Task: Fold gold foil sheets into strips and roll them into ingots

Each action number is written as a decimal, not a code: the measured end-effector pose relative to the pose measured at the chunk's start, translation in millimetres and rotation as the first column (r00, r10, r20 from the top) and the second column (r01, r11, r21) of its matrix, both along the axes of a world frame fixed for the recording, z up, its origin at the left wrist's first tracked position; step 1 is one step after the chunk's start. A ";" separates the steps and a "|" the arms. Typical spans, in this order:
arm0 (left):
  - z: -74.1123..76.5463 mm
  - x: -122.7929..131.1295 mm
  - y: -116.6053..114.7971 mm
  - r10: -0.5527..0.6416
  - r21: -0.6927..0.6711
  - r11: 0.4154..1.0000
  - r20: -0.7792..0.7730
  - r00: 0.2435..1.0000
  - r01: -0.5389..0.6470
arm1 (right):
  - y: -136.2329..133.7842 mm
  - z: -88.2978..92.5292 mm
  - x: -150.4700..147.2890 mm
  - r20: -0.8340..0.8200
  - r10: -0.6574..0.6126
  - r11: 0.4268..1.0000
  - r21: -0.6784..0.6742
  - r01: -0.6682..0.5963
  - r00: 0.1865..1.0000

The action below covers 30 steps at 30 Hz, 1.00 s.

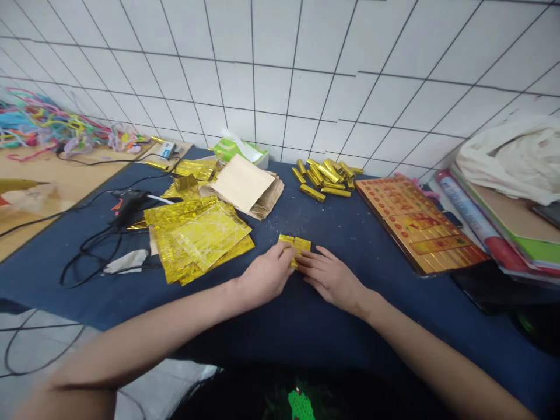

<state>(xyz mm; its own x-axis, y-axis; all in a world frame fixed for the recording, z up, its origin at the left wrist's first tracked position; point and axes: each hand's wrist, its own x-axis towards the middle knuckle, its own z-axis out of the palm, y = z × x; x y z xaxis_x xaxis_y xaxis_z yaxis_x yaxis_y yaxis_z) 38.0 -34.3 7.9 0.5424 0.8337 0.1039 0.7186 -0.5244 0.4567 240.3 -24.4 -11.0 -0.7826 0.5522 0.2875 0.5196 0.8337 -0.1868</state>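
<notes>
A small piece of gold foil paper (301, 244) lies on the dark blue cloth in front of me, with fold lines showing and its near part covered by my fingers. Pinched on its left side is my left hand (266, 275), fingers closed together. My right hand (333, 279) rests at the paper's right side, fingers stretched out and their tips touching it. To the left is a spread stack of gold foil sheets (205, 236). Several rolled or folded gold strips (326, 175) are heaped beyond my hands.
A stack of tan paper (245, 181) stands behind the foil sheets, near a green tissue pack (238, 150). At left lies a black glue gun (131, 205) with coiled cable. A gold-red printed board (422, 224) and piled books (520, 227) occupy the right. A tiled wall (280, 76) closes the back.
</notes>
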 end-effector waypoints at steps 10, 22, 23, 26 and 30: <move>0.2 23.6 64.3 0.282 -0.139 0.945 -0.121 0.952 -0.297 | -3.1 -2.6 -1.0 0.004 -0.022 0.995 0.093 0.021 1.000; 2.0 29.4 64.0 0.293 -0.177 0.932 -0.142 0.945 -0.316 | -4.3 -7.1 -0.2 -0.003 -0.033 0.995 0.094 0.033 0.999; 1.6 30.4 63.4 0.298 -0.169 0.932 -0.147 0.943 -0.321 | -4.2 -7.4 0.0 0.005 -0.034 0.996 0.085 0.033 0.999; -2.5 30.2 59.3 0.348 -0.111 0.926 -0.127 0.929 -0.362 | -4.3 -6.1 0.2 0.034 -0.035 0.998 0.056 0.033 0.999; -11.6 19.4 50.2 0.336 0.000 0.942 0.007 0.942 -0.336 | -5.1 -1.5 -0.6 0.066 -0.041 0.999 0.014 0.040 0.997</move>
<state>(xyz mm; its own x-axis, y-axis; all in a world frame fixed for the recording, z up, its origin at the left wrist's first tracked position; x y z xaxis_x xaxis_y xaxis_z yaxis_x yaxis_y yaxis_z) 57.4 15.9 -3.7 0.2298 0.9673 0.1076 0.8502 -0.2533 0.4615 239.7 -29.5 -12.6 -0.7772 0.5805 0.2429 0.5640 0.8138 -0.1403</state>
